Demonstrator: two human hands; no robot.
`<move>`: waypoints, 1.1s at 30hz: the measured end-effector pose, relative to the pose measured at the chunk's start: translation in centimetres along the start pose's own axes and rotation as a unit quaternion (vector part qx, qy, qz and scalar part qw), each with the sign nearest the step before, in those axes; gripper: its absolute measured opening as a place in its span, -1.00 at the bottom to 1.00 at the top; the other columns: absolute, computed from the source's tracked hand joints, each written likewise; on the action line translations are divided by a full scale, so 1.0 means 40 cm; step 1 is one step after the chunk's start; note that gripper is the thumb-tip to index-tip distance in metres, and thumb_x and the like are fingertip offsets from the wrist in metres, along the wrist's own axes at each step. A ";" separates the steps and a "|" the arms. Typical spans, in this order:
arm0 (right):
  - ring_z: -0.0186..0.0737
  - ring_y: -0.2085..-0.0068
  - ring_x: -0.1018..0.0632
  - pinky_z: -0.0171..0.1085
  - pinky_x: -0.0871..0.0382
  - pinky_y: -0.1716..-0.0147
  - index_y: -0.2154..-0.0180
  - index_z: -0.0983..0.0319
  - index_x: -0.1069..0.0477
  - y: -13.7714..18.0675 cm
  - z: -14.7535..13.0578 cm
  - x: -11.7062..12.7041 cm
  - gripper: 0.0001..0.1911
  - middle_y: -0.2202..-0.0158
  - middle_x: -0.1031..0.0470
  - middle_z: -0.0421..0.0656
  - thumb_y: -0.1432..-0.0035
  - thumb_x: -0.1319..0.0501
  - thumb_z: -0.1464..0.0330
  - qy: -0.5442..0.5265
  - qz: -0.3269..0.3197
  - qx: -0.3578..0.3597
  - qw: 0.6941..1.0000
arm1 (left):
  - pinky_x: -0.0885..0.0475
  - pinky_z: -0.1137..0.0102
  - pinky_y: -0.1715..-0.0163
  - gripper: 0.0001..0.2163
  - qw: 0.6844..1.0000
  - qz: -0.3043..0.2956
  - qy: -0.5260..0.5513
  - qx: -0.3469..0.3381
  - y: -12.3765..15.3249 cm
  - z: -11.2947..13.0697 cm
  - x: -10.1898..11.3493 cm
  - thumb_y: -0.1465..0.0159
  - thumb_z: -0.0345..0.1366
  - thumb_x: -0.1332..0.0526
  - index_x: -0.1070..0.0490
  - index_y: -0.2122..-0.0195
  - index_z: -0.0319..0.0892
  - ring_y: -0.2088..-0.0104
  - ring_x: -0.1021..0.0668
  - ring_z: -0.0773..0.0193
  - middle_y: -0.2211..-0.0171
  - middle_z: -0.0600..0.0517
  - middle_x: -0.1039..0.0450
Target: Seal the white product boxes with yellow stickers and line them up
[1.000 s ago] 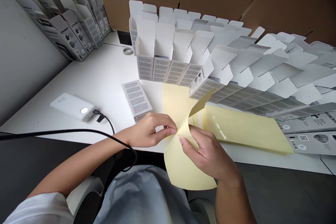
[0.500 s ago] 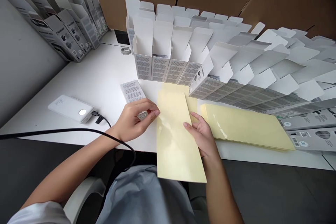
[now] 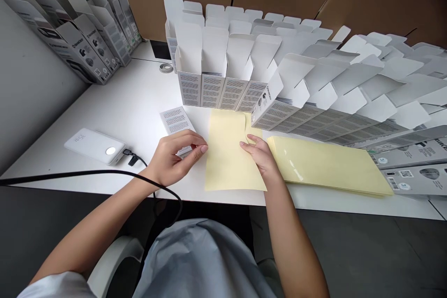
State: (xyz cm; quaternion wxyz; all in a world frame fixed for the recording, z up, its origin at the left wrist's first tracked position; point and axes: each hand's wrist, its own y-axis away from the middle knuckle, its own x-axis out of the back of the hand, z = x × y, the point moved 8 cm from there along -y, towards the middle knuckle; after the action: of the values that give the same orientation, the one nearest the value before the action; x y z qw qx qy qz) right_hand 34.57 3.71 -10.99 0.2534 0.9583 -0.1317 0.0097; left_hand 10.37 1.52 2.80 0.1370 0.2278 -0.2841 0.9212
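Left hand [image 3: 173, 159] loosely curled, no pinch, fingertips just beside pale yellow sheet [image 3: 226, 153]; right hand [image 3: 261, 154] fingers pressed together on sheet; 2nd yellow stack [image 3: 324, 168] adjacent.

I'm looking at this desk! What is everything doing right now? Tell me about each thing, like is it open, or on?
Left hand, curled at the lying box
Lying box, down flat
Right hand, resting on the yellow sheet
Yellow sheet, lying flat
Yellow stack, lying flat
Standing boxes, open, flaps up
Power bank, light on
Cable, plugged in
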 end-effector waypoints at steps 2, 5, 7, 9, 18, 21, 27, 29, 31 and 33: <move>-0.06 0.16 -0.62 -0.11 -0.52 0.18 -0.21 0.24 -0.17 0.002 -0.003 0.004 -0.29 0.16 -0.55 -0.04 -0.04 -0.33 0.34 0.038 0.006 0.013 0.999 | -0.40 0.72 0.23 -0.90 1.000 0.009 -0.009 -0.012 0.003 0.000 0.007 -0.26 -0.39 -0.23 -0.50 0.33 -0.32 0.29 -0.51 0.63 0.32 0.03 -0.49; 0.05 0.07 -0.55 -0.03 -0.41 0.06 -0.14 0.25 -0.29 0.029 -0.021 0.018 -0.33 0.26 -0.53 -0.07 0.00 -0.37 0.26 0.135 0.038 0.060 0.988 | -0.41 0.72 0.23 -0.92 0.999 0.013 -0.019 -0.028 0.006 0.002 0.013 -0.25 -0.42 -0.23 -0.50 0.31 -0.31 0.28 -0.51 0.62 0.31 0.04 -0.49; 0.13 0.02 -0.50 0.03 -0.34 0.03 -0.09 0.28 -0.36 0.069 -0.060 0.030 -0.44 0.25 -0.51 -0.01 -0.08 -0.30 0.19 0.274 0.111 0.135 0.946 | -0.42 0.71 0.23 -0.94 0.998 0.017 -0.034 -0.045 0.009 0.005 0.016 -0.25 -0.44 -0.22 -0.48 0.31 -0.31 0.28 -0.52 0.61 0.31 0.04 -0.49; 0.10 0.05 -0.49 0.00 -0.32 0.08 0.01 0.29 -0.43 0.124 -0.109 0.022 -0.58 0.19 -0.50 0.04 -0.18 -0.20 0.17 0.370 0.182 0.223 0.883 | -0.43 0.70 0.22 -0.95 0.992 0.038 -0.078 -0.087 0.013 0.015 0.021 -0.24 -0.47 -0.22 -0.46 0.29 -0.32 0.26 -0.52 0.60 0.30 0.03 -0.48; -0.46 0.58 -0.32 -0.43 -0.09 0.63 0.47 0.28 -0.44 0.236 -0.071 -0.240 -0.62 0.55 -0.36 -0.22 0.00 -0.38 0.08 -0.151 -0.280 0.043 0.947 | -0.46 0.41 0.22 -0.72 0.846 0.115 -0.363 -0.374 0.103 0.081 0.015 -0.13 -0.47 -0.31 -0.40 0.11 -0.36 0.11 -0.54 0.26 0.18 -0.14 -0.48; -0.45 0.60 -0.33 -0.44 -0.09 0.66 0.50 0.29 -0.46 0.246 -0.063 -0.280 -0.61 0.57 -0.36 -0.21 -0.01 -0.39 0.09 -0.194 -0.310 0.011 0.930 | -0.47 0.40 0.23 -0.76 0.837 0.095 -0.385 -0.377 0.113 0.088 0.022 -0.17 -0.45 -0.27 -0.41 0.12 -0.32 0.10 -0.55 0.25 0.15 -0.13 -0.48; -0.45 0.59 -0.38 -0.47 -0.11 0.69 0.50 0.29 -0.50 0.240 -0.066 -0.292 -0.62 0.57 -0.38 -0.20 0.02 -0.43 0.10 -0.215 -0.289 0.018 0.933 | -0.51 0.41 0.24 -0.79 0.832 0.075 -0.419 -0.357 0.121 0.086 0.025 -0.22 -0.42 -0.23 -0.43 0.10 -0.25 0.09 -0.58 0.29 0.13 -0.07 -0.50; -0.46 0.58 -0.39 -0.48 -0.12 0.68 0.49 0.28 -0.50 0.238 -0.069 -0.293 -0.66 0.55 -0.40 -0.21 0.05 -0.45 0.14 -0.206 -0.285 0.023 0.936 | -0.51 0.40 0.22 -0.81 0.837 0.058 -0.419 -0.348 0.123 0.079 0.022 -0.24 -0.42 -0.22 -0.44 0.12 -0.25 0.09 -0.58 0.30 0.12 -0.07 -0.51; -0.46 0.57 -0.39 -0.48 -0.14 0.67 0.49 0.27 -0.49 0.233 -0.073 -0.292 -0.71 0.54 -0.41 -0.23 0.07 -0.46 0.20 -0.191 -0.281 0.035 0.940 | -0.50 0.41 0.22 -0.85 0.835 0.051 -0.419 -0.353 0.126 0.073 0.019 -0.25 -0.41 -0.21 -0.45 0.16 -0.25 0.09 -0.58 0.31 0.12 -0.06 -0.51; -0.45 0.56 -0.38 -0.46 -0.16 0.65 0.49 0.26 -0.48 0.224 -0.080 -0.285 -0.73 0.53 -0.41 -0.23 0.05 -0.44 0.22 -0.161 -0.278 0.065 0.945 | -0.48 0.43 0.24 -0.86 0.826 0.057 -0.421 -0.370 0.131 0.064 0.015 -0.22 -0.40 -0.26 -0.45 0.20 -0.27 0.14 -0.57 0.34 0.15 -0.05 -0.51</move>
State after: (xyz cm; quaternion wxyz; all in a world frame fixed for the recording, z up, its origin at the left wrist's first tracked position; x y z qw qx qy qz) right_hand 21.42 0.60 -4.87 0.1591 0.9599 0.1015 -0.2073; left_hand 8.72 -4.10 2.56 0.0258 0.5090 -0.6460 0.5683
